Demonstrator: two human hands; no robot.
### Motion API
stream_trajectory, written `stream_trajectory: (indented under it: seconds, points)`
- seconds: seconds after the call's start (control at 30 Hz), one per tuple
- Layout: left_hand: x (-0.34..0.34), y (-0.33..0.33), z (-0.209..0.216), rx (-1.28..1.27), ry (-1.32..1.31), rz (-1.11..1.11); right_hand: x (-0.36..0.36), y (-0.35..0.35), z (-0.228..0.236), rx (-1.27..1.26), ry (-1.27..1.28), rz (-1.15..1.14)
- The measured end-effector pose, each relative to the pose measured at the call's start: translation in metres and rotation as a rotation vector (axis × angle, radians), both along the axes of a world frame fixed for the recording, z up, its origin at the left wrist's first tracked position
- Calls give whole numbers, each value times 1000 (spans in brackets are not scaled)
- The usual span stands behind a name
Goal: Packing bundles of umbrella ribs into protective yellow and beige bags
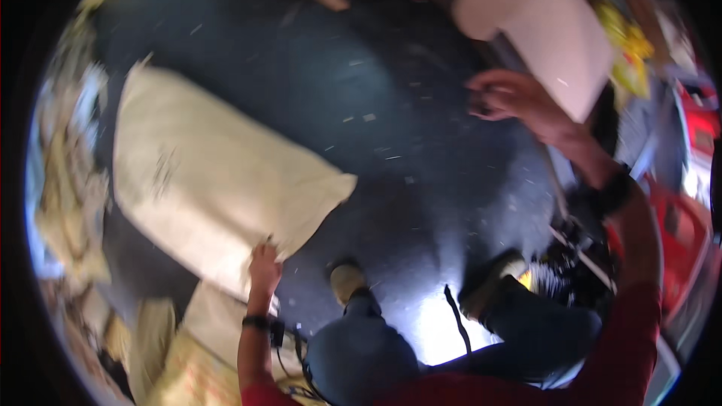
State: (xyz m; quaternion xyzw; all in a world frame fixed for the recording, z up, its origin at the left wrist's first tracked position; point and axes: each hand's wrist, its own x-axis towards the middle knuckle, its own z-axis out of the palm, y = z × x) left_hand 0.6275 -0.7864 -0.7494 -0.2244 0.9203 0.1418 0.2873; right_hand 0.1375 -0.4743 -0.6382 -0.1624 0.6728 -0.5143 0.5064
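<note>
Cream sack (199,173) lies on dark floor (406,158), left side. Left hand (265,268) gripping its near edge. Right hand (505,96) over floor, fingers curled; too blurred to tell if holding anything. Red crate (679,237) far right.

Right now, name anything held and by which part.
Left hand: the cream sack, by its near edge. Right hand: a small dark thing shows there, too blurred to confirm a hold.

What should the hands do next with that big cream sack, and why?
Maybe bring the right hand over to the cream sack, because only the left hand is at its edge; the right is out over the dark floor.
</note>
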Motion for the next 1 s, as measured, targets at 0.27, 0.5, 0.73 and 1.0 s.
stream_trajectory:
  seconds: [0.27, 0.5, 0.73, 1.0]
  points:
    - [18, -5, 57, 112, 44, 206, 6, 77, 24, -96, -68, -599]
    - [40, -11, 146, 111, 455, 461, 84, 90, 96, -75, -185, -756]
    - [0, -14, 299, 169, 688, 667, 163, 22, 244, 71, -88, -766]
    - [-2, -43, 443, 168, 581, 141, 213, -2, 468, 247, -136, -403]
